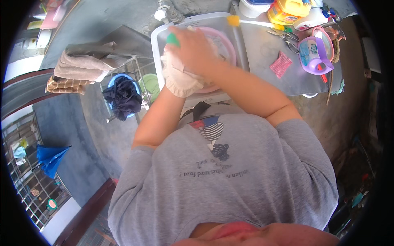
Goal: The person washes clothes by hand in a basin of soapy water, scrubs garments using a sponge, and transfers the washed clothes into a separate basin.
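Note:
My right hand [194, 50] holds a small green object [173, 39], too blurred and covered to name, against a cream cloth with a ruffled edge [181, 77]. That cloth is draped over my left hand, whose fingers are mostly hidden; only the left forearm [167, 107] shows plainly below the ruffle. Both hands are above a pink basin [231, 49], which stands inside a pale rectangular sink [156, 52]. More light cloth and water partly show inside the basin, behind my right forearm.
On the right counter [255, 46] lie a pink scrubbing cloth [280, 64], scissors [287, 38], a white-handled brush [261, 24] and a purple jug [314, 57]. A yellow detergent bottle [287, 12] stands behind. At left are a blue basin with dark cloth [124, 97] and hanging towels [81, 63].

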Demonstrator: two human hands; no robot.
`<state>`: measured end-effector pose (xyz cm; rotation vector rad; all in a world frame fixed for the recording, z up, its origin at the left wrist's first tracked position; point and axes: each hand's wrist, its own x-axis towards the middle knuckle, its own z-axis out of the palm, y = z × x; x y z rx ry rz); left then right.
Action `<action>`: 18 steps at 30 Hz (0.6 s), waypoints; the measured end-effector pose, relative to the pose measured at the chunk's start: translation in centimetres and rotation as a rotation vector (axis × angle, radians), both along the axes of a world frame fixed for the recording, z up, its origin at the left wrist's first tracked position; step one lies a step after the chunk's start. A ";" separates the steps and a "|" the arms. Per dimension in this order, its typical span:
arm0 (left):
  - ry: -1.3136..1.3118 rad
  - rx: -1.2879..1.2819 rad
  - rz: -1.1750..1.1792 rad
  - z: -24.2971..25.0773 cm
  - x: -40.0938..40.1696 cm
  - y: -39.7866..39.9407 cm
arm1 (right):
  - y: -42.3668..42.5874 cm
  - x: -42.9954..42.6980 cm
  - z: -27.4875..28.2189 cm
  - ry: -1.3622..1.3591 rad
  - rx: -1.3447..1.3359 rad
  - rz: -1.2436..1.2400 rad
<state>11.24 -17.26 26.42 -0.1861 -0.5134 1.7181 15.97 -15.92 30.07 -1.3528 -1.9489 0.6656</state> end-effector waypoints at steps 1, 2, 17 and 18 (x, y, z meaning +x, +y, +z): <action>-0.104 0.081 -0.131 -0.9 -1.2 0.3 | 0.8 0.6 0.2 0.010 -0.106 -0.065; 0.700 0.006 -0.303 -2.2 -3.7 0.1 | 1.3 0.9 0.3 0.022 -0.211 -0.131; 2.216 0.367 -0.162 5.0 -4.0 -1.9 | 3.5 5.5 -6.3 0.224 -0.414 -0.232; 2.064 0.279 -0.288 4.6 -4.2 -1.7 | 3.5 6.5 -7.0 0.481 -0.656 -0.145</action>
